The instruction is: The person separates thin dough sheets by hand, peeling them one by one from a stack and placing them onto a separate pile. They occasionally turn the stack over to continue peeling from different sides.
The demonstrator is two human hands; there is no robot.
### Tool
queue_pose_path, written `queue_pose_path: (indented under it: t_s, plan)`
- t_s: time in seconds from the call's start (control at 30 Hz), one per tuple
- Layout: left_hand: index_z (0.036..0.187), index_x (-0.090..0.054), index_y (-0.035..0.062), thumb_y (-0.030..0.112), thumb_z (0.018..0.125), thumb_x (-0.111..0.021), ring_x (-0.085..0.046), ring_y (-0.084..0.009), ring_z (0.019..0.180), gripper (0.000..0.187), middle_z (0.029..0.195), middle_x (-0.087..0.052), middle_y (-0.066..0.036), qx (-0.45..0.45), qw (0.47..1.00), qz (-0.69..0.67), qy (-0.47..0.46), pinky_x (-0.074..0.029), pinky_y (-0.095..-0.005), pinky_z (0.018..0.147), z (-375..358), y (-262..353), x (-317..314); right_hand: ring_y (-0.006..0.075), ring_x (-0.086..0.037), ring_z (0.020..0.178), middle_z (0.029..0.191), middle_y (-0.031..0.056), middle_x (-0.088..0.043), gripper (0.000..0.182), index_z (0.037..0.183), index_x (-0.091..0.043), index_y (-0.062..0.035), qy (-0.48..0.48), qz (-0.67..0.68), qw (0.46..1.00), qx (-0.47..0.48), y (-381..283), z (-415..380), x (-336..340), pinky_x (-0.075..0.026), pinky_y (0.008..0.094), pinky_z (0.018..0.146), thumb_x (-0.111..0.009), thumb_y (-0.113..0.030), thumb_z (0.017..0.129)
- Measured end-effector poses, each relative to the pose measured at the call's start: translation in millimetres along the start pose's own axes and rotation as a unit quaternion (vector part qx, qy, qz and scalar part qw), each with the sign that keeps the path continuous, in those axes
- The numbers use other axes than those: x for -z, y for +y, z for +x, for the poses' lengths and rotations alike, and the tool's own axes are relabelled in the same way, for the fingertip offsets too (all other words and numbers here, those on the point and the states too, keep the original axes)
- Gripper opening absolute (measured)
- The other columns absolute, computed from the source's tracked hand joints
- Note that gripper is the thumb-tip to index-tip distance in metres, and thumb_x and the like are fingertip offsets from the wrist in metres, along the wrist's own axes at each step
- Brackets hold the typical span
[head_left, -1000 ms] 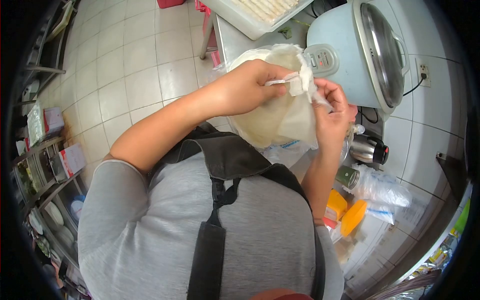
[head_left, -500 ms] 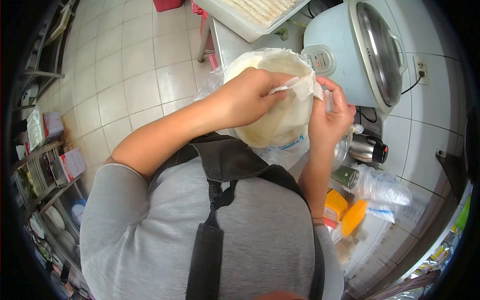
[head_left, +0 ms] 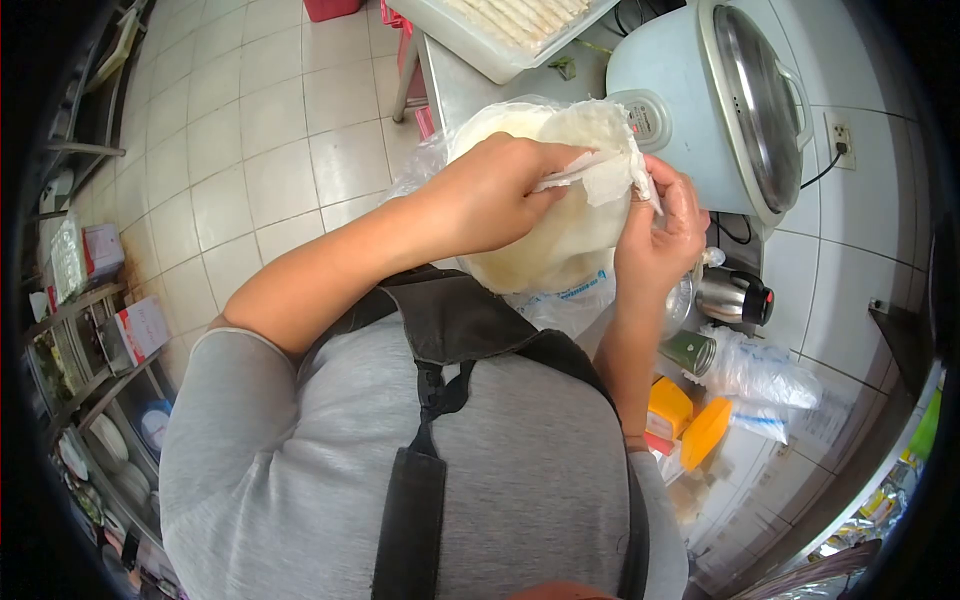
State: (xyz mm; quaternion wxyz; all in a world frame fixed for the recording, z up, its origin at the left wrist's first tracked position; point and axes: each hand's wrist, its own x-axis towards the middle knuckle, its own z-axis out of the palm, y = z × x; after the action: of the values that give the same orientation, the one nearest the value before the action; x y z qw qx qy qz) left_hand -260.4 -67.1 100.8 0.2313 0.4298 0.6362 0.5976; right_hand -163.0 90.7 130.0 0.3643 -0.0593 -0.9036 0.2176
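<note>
A thin whitish wrapper sheet is pinched between both hands, its upper edge crumpled and its torn-looking flap hanging loose. My left hand is closed on the sheet's left part, thumb and fingers pressed together. At the right edge, my right hand grips it between thumb and fingertips. Below the hands lies a round pale stack of wrapper sheets. Around that stack is a clear plastic bag with blue print. My left hand hides part of the stack.
A large light-blue rice cooker with a glass lid stands just beyond my right hand. At the back, a white tray of pale rolls rests on the metal counter. A steel thermos and yellow containers are at right.
The sheet's upper edge has lifted and folded over near my right hand, and its loose end now sticks out past the right fingers. Both hands stay nearly in place.
</note>
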Motion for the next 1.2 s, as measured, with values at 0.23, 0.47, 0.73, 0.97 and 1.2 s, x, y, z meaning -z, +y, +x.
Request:
queue_pose_path:
  t_s: [0.23,0.47,0.73,0.97,1.2]
  plan:
    - [0.127,-0.05,0.0025,0.008,0.085,-0.057,-0.058,-0.0363,0.066,0.044,0.081,-0.062,-0.024,-0.012,0.988,0.15,0.037,-0.048,-0.0383,0.064,5.2,1.3,-3.0,0.0165,-0.053,0.059,0.071,0.0089,-0.056,0.025,0.091,-0.065,-0.0017,-0.049,0.032,0.998,0.027,-20.3,-8.6,-9.0,-0.043,0.0248,0.057,-0.061,0.01,0.069]
    - [0.118,-0.056,0.0001,-0.001,0.083,-0.051,-0.061,-0.0384,0.08,0.035,0.09,-0.063,-0.024,-0.004,0.998,0.036,0.059,-0.049,-0.0374,0.074,3.6,11.8,3.4,0.0107,-0.054,0.072,0.082,0.0022,-0.061,0.02,0.094,-0.062,0.0,-0.01,0.14,0.975,-0.172,3.5,-10.5,-1.1,-0.044,0.021,0.069,-0.072,-0.006,0.079]
    - [0.121,-0.056,-0.0003,0.006,0.089,-0.053,-0.062,-0.0236,0.09,0.032,0.102,-0.065,-0.017,-0.012,0.999,0.009,0.032,-0.047,-0.0314,0.083,2.2,6.9,-2.7,0.0085,-0.053,0.081,0.091,0.001,-0.061,0.033,0.101,-0.057,-0.0014,-0.044,0.178,0.945,-0.272,-8.7,2.2,6.3,-0.042,0.0214,0.076,-0.077,-0.009,0.077]
    - [0.126,-0.053,-0.001,0.019,0.093,-0.057,-0.057,-0.0115,0.096,0.039,0.106,-0.064,-0.009,0.069,0.975,-0.207,-0.029,-0.046,-0.0265,0.086,-0.8,0.0,21.1,0.0073,-0.055,0.079,0.09,0.0035,-0.065,0.018,0.095,-0.065,0.0018,0.0,0.262,0.918,-0.299,3.1,1.3,15.1,-0.044,0.0213,0.073,-0.072,-0.008,0.081]
    - [0.125,-0.052,-0.0041,0.017,0.092,-0.058,-0.06,-0.0113,0.091,0.041,0.101,-0.066,-0.007,0.153,0.982,-0.058,-0.09,-0.047,-0.0252,0.082,10.2,13.4,28.9,0.0119,-0.059,0.085,0.089,0.0052,-0.066,0.016,0.095,-0.066,0.0045,-0.127,0.145,0.976,-0.101,-27.7,-6.4,6.1,-0.045,0.025,0.079,-0.06,0.006,0.08]
